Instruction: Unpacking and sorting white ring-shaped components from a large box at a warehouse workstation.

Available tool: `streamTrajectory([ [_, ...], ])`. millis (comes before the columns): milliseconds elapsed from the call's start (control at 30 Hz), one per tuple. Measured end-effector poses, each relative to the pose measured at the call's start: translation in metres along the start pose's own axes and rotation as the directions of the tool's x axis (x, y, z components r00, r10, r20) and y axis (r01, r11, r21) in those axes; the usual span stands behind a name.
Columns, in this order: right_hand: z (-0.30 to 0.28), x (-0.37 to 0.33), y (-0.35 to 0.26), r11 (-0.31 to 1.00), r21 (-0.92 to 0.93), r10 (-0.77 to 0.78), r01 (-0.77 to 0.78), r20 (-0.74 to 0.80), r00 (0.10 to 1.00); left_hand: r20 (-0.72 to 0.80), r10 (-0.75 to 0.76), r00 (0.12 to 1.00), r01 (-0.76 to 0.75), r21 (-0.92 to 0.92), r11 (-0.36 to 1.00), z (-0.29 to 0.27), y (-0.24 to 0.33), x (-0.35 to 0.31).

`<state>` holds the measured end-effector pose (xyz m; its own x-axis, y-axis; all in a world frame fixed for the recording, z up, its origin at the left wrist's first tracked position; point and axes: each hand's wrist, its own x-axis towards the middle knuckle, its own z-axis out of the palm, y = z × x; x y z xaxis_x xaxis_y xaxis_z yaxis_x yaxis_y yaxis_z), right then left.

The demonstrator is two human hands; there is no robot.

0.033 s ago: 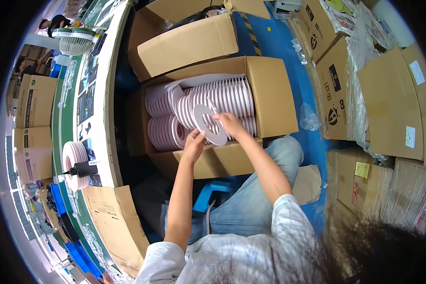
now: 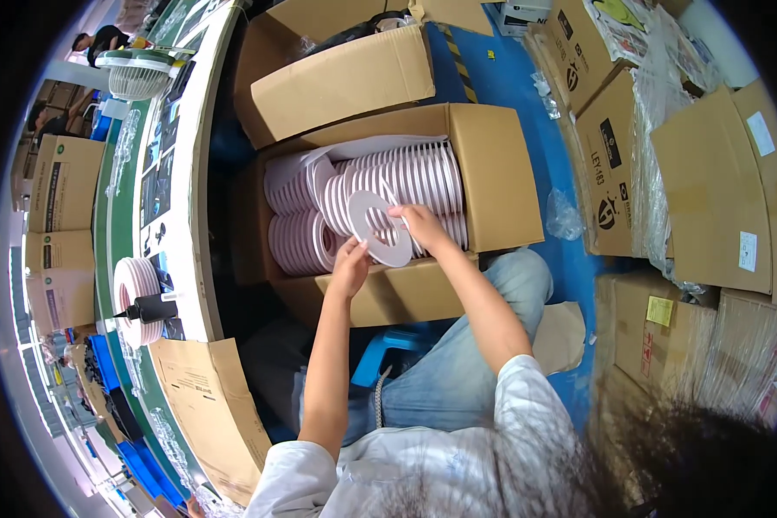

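A flat, pale grey-white ring (image 2: 395, 255) with a large round hole is held tilted above an open cardboard box (image 2: 496, 177). My left hand (image 2: 350, 269) pinches its lower left edge between thumb and fingers. On the other side, my right hand (image 2: 423, 229) has its fingers closed on the ring's right part; the fingertips are partly hidden. Inside the box, rows of similar pale rings (image 2: 414, 164) stand on edge, packed tightly together. A whitish sheet (image 2: 384, 147) lies along the far side of the rows.
Another open cardboard box (image 2: 345, 82) stands beyond. At left runs a white-edged workbench (image 2: 194, 190) with a stack of rings (image 2: 136, 289), a black bottle-like object (image 2: 154, 308) and a fan (image 2: 138, 76). Plastic-wrapped cartons (image 2: 617, 164) stand at right. A blue stool (image 2: 375, 354) is by my legs.
The held ring has shifted slightly left and turned a little in my hands. My left hand has moved slightly left with it.
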<state>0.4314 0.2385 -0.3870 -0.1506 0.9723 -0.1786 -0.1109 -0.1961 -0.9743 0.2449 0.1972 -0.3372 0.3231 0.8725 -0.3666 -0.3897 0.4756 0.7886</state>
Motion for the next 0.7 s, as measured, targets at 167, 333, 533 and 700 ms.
streamTrajectory([
  [167, 0.005, -0.003, -0.014, 0.977, 0.196, 0.082, -0.079, -0.008, 0.997, -0.056, -0.009, 0.998, -0.001, -0.174, 0.985, -0.030, 0.015, -0.021],
  [333, 0.001, -0.004, -0.018, 0.972, 0.209, 0.112, -0.103, -0.030, 0.993, 0.010, 0.048, 0.999, -0.046, -0.149, 0.988, -0.033, 0.027, -0.037],
  [533, 0.008, -0.003, -0.021, 0.959, 0.253, 0.128, -0.126, 0.010, 0.992, 0.180, 0.100, 0.979, -0.069, -0.166, 0.984, -0.022, 0.054, -0.037],
  [700, 0.001, -0.001, -0.014, 0.931, 0.342, 0.133, -0.125, -0.001, 0.991, -0.230, -0.074, 0.970, 0.096, 0.087, 0.992, -0.020, 0.057, 0.001],
])
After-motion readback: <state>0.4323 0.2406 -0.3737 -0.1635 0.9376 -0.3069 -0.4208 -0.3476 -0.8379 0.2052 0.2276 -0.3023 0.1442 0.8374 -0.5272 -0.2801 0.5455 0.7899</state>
